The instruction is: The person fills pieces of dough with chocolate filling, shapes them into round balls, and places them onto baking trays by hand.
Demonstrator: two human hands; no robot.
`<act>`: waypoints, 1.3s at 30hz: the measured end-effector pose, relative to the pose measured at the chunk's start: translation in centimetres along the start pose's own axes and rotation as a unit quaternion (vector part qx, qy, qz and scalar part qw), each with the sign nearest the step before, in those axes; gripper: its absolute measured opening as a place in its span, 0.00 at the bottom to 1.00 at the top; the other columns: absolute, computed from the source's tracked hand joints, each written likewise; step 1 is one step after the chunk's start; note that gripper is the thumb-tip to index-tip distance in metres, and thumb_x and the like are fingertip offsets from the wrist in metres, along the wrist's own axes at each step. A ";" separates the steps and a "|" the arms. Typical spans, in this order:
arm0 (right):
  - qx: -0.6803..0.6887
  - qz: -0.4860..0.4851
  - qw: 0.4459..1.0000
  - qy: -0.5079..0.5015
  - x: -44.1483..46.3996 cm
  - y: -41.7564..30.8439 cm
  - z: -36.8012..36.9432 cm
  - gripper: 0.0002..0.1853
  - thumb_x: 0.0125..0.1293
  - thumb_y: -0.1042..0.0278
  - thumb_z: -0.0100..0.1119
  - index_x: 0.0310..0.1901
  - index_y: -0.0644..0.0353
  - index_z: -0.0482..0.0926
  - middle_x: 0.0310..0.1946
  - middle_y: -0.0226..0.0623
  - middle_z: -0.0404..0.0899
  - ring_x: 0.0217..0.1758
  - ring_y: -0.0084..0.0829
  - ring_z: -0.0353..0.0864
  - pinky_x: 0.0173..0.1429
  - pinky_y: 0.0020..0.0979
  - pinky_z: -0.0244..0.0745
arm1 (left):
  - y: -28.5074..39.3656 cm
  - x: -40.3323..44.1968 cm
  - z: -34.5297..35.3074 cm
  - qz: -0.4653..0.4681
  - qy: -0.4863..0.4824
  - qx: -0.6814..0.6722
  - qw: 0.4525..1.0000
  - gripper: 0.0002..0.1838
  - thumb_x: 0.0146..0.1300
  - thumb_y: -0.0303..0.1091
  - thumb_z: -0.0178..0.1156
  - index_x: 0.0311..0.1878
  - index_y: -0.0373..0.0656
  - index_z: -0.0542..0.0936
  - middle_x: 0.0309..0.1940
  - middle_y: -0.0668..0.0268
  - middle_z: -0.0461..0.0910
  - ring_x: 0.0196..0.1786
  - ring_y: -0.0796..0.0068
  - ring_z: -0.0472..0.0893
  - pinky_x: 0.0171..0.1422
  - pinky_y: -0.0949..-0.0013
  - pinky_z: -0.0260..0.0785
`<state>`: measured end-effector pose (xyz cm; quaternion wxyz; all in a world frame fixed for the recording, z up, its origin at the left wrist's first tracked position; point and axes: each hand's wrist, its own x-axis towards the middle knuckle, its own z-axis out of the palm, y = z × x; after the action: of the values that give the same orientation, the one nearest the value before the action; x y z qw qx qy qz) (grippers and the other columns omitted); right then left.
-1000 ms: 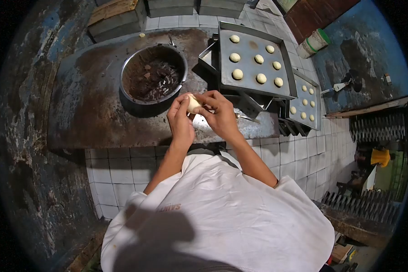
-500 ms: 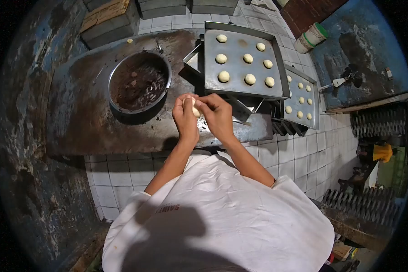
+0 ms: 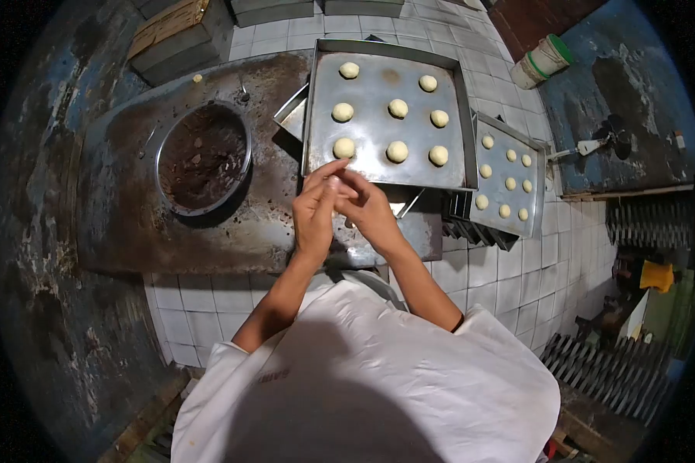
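My left hand [image 3: 315,212] and my right hand [image 3: 367,214] are cupped together in front of the near edge of a metal baking tray [image 3: 367,174]. They close around a dough ball, which their fingers now almost wholly hide. The fingers of my left hand are stretched toward the tray, and those of my right hand lie across them. Several round, pale dough balls [image 3: 397,152] sit spaced out in rows on the tray. The nearest of these, a dough ball [image 3: 344,148] at the front left, lies just beyond my fingertips.
A metal bowl [image 3: 249,158] with dark brown residue stands left on the stained table [image 3: 123,224]. A second tray [image 3: 529,220] of dough balls lies to the right. A lidded bucket [image 3: 539,63] stands far right. A small dough piece [image 3: 198,79] lies behind the bowl.
The dough ball showed between my fingertips before and is now hidden as my hands closed around it. My view has shifted, so the bowl and tray appear further left and lower.
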<state>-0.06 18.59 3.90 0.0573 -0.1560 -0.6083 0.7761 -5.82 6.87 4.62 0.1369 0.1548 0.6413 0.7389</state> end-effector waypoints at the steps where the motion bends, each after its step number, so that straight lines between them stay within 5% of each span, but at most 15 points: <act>1: -0.040 0.038 0.997 -0.058 0.1 -0.6 -1.3 0.25 0.69 0.66 0.67 0.64 0.66 0.77 0.53 0.35 0.83 0.55 0.25 0.80 0.60 0.29 0.77 | -0.2 0.6 0.1 0.031 -0.036 0.048 0.998 0.17 0.78 0.36 0.53 0.54 0.34 0.84 0.58 0.57 0.82 0.56 0.73 0.80 0.63 0.67 0.69; 4: -0.054 0.112 0.973 -0.193 2.2 -0.5 -6.1 0.22 0.69 0.68 0.66 0.62 0.68 0.78 0.45 0.34 0.85 0.49 0.23 0.82 0.57 0.28 0.78 | 0.0 2.1 0.6 0.148 -0.142 0.265 0.942 0.21 0.77 0.40 0.52 0.62 0.36 0.82 0.68 0.54 0.77 0.67 0.63 0.76 0.73 0.59 0.63; 5: 0.000 0.148 0.966 -0.213 3.1 -3.5 -6.8 0.20 0.69 0.67 0.68 0.59 0.66 0.81 0.44 0.33 0.86 0.48 0.22 0.82 0.54 0.27 0.79 | 0.4 2.3 1.0 0.123 -0.122 0.241 0.955 0.24 0.78 0.44 0.51 0.66 0.36 0.80 0.68 0.56 0.76 0.72 0.60 0.73 0.77 0.58 0.59; 8: -0.181 0.060 0.955 -0.228 10.2 -5.4 -12.4 0.22 0.62 0.64 0.74 0.57 0.64 0.84 0.42 0.32 0.87 0.45 0.22 0.83 0.53 0.30 0.79 | 1.9 1.3 -0.1 0.031 0.024 0.093 0.995 0.26 0.79 0.45 0.49 0.67 0.35 0.78 0.68 0.56 0.77 0.71 0.59 0.73 0.78 0.58 0.58; 11: -0.514 -0.122 0.848 -0.039 19.9 -6.3 -16.6 0.21 0.61 0.68 0.71 0.56 0.65 0.83 0.44 0.44 0.89 0.48 0.34 0.87 0.53 0.36 0.78 | 0.6 -1.2 -5.0 -0.031 0.187 0.071 0.979 0.23 0.75 0.46 0.57 0.60 0.36 0.82 0.61 0.59 0.82 0.64 0.66 0.78 0.71 0.62 0.65; 13: -0.555 -0.284 0.780 0.053 27.1 -1.7 -20.3 0.31 0.63 0.59 0.71 0.65 0.64 0.76 0.63 0.54 0.79 0.62 0.52 0.81 0.65 0.43 0.75 | -1.7 -4.7 -8.4 -0.082 0.271 0.072 0.956 0.19 0.75 0.40 0.58 0.58 0.35 0.82 0.56 0.58 0.83 0.61 0.67 0.80 0.69 0.63 0.68; 16: -0.615 -0.299 0.729 0.040 34.4 8.9 -26.4 0.31 0.67 0.59 0.66 0.68 0.61 0.71 0.66 0.53 0.75 0.66 0.51 0.76 0.70 0.47 0.70 | -2.3 -10.4 -10.6 -0.100 0.333 0.108 0.931 0.15 0.76 0.34 0.58 0.56 0.33 0.82 0.52 0.57 0.84 0.58 0.67 0.81 0.65 0.64 0.71; 20: -0.664 -0.108 0.734 0.093 35.9 1.6 -23.3 0.20 0.76 0.53 0.51 0.52 0.61 0.83 0.51 0.55 0.83 0.55 0.54 0.81 0.59 0.52 0.74 | -2.3 -17.2 -12.5 -0.105 0.443 0.113 0.883 0.13 0.76 0.34 0.59 0.52 0.33 0.82 0.47 0.59 0.84 0.53 0.68 0.82 0.61 0.65 0.72; 21: -0.570 -0.276 0.762 0.132 36.8 2.6 -23.1 0.19 0.77 0.56 0.49 0.48 0.65 0.83 0.43 0.57 0.83 0.49 0.57 0.82 0.53 0.55 0.74 | -2.6 -18.8 -12.7 -0.112 0.492 0.080 0.859 0.12 0.76 0.34 0.60 0.51 0.33 0.82 0.45 0.60 0.84 0.52 0.70 0.82 0.60 0.65 0.72; 25: -0.636 -0.313 0.691 0.143 38.4 8.9 -23.1 0.20 0.76 0.57 0.49 0.63 0.58 0.75 0.68 0.48 0.73 0.73 0.47 0.68 0.74 0.50 0.65 | -4.9 -22.1 -13.9 -0.087 0.513 0.018 0.854 0.07 0.74 0.30 0.60 0.45 0.35 0.82 0.41 0.61 0.83 0.46 0.73 0.81 0.55 0.70 0.73; 28: -0.630 -0.267 0.717 0.132 38.4 8.7 -22.9 0.23 0.77 0.55 0.47 0.66 0.57 0.73 0.71 0.44 0.70 0.76 0.45 0.65 0.76 0.55 0.62 | -6.2 -22.5 -15.0 -0.087 0.523 0.095 0.842 0.05 0.74 0.29 0.60 0.44 0.36 0.81 0.38 0.62 0.83 0.41 0.73 0.81 0.47 0.71 0.72; 30: -0.647 -0.178 0.736 0.087 38.1 7.8 -23.5 0.28 0.78 0.45 0.44 0.73 0.50 0.67 0.78 0.37 0.60 0.82 0.42 0.55 0.78 0.71 0.48 | -7.2 -23.1 -16.1 -0.119 0.512 0.118 0.842 0.05 0.74 0.29 0.59 0.44 0.37 0.81 0.37 0.63 0.83 0.41 0.73 0.81 0.47 0.71 0.73; 33: -0.601 -0.173 0.774 0.098 36.1 4.2 -23.6 0.33 0.76 0.44 0.50 0.78 0.44 0.62 0.82 0.35 0.54 0.85 0.43 0.51 0.80 0.70 0.40 | -11.4 -27.6 -19.4 -0.171 0.472 0.131 0.855 0.06 0.74 0.28 0.58 0.43 0.38 0.82 0.36 0.63 0.83 0.41 0.73 0.81 0.48 0.70 0.73; 36: -0.569 -0.261 0.755 0.196 28.1 -0.1 -26.9 0.35 0.73 0.48 0.55 0.77 0.49 0.62 0.79 0.38 0.60 0.83 0.48 0.55 0.80 0.64 0.47 | -16.2 -34.2 -21.7 -0.318 0.441 0.125 0.830 0.06 0.72 0.28 0.59 0.40 0.39 0.84 0.34 0.64 0.84 0.38 0.71 0.82 0.44 0.69 0.73; 39: -0.594 -0.145 0.710 0.350 17.2 -0.5 -30.6 0.40 0.68 0.46 0.63 0.74 0.63 0.65 0.74 0.54 0.66 0.77 0.50 0.66 0.77 0.51 0.60 | -20.8 -37.3 -23.1 -0.446 0.291 0.213 0.820 0.07 0.72 0.28 0.59 0.39 0.40 0.84 0.33 0.64 0.84 0.37 0.72 0.81 0.42 0.69 0.73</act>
<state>-6.79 51.82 -4.99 0.2735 -0.3280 -0.8952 0.1273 19.00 -26.05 -20.95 0.2221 -0.3447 0.7915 0.4532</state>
